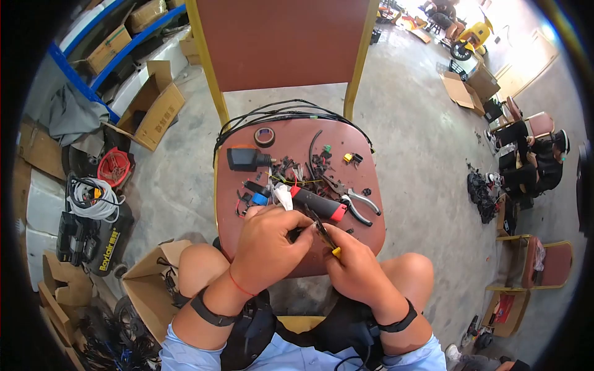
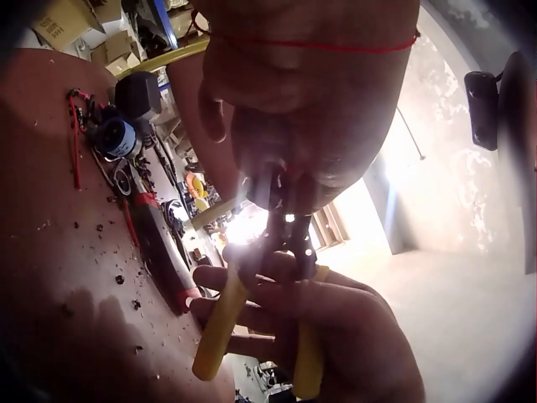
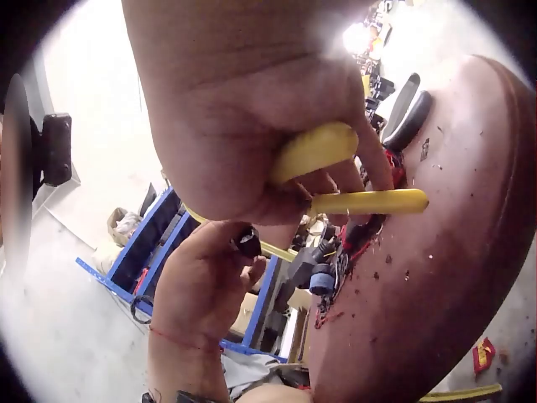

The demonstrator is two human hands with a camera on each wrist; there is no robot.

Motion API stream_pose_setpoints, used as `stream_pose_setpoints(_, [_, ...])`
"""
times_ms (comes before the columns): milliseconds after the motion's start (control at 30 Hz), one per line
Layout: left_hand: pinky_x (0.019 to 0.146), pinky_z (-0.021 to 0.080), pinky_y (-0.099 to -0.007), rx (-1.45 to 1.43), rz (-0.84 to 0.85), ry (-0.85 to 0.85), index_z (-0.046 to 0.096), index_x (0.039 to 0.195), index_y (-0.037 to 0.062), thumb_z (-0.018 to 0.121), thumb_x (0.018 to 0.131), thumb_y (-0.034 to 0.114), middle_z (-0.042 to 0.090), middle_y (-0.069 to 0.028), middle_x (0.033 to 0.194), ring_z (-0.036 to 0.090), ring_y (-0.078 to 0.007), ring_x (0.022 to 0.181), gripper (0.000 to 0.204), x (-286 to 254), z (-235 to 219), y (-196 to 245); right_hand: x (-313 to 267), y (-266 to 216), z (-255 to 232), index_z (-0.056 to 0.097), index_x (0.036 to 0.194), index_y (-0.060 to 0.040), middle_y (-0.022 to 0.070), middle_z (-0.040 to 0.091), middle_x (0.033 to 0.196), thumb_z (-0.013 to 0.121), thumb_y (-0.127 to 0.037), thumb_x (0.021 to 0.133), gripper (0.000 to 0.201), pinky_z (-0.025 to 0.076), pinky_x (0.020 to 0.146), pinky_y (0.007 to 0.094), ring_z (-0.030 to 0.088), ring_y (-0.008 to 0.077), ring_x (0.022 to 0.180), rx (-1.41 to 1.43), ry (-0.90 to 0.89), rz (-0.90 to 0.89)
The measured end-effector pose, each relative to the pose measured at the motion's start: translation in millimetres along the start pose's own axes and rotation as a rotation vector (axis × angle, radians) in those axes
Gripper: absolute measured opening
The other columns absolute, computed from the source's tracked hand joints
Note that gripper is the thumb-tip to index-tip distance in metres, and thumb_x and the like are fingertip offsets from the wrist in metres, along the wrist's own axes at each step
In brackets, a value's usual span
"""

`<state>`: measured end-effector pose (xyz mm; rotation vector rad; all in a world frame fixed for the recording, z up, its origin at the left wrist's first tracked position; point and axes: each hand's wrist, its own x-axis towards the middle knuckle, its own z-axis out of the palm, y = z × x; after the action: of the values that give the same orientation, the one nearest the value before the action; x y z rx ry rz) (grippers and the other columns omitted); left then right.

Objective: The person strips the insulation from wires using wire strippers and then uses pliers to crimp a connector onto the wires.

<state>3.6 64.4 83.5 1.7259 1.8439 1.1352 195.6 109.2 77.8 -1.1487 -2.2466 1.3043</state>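
Observation:
My right hand (image 1: 354, 264) grips a pair of wire strippers with yellow handles (image 3: 369, 201); their dark metal head with small holes points at my left hand (image 1: 266, 240). A small black piece (image 3: 246, 243) is pinched between the left thumb and fingers, close to the strippers' head. What this piece is, I cannot tell. Both hands meet above the front of a red-brown chair seat (image 1: 297, 267). Just beyond them lie a black-and-red tool (image 1: 317, 203) and pliers with grey-and-black handles (image 1: 362, 207).
Farther back on the seat are a black bottle-like container (image 1: 244, 159), a tape roll (image 1: 264, 136), scattered dark bits and a yellow connector (image 1: 348, 157). Black cable (image 1: 297, 105) curves along its rear edge. Cardboard boxes (image 1: 151, 111) and a tool case (image 1: 102, 238) stand on the left floor.

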Motion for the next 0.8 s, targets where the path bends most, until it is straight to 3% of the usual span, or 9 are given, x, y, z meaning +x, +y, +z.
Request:
stream_pose_setpoints(300, [0.08,0.042,-0.0411,0.055,0.006,-0.001,0.074,0.081,0.0093,0.074,0.081,0.017,0.07,-0.0083,0.075,0.067,-0.0278,0.078,0.008,-1,-1,0,0,5,8,0.057,0.133,-0.002,0.0223,0.067,0.121,0.06,-0.006,0.087,0.046,0.051,0.096,0.0493,0.063,0.0424,0.115,-0.123,0.078,-0.089])
stream_pose_setpoints(800, [0.08,0.043,-0.0424,0.041,-0.011,0.002,0.073,0.079,0.0084,0.072,0.082,0.017,0.07,-0.01,0.076,0.067,-0.03,0.078,0.009,-1,-3,-3,4,3,9,0.057,0.124,-0.0014,0.0219,0.066,0.113,0.063,-0.007,0.088,0.037,0.053,0.089,0.0489,0.065,0.0428,0.106,-0.119,0.017,-0.022])
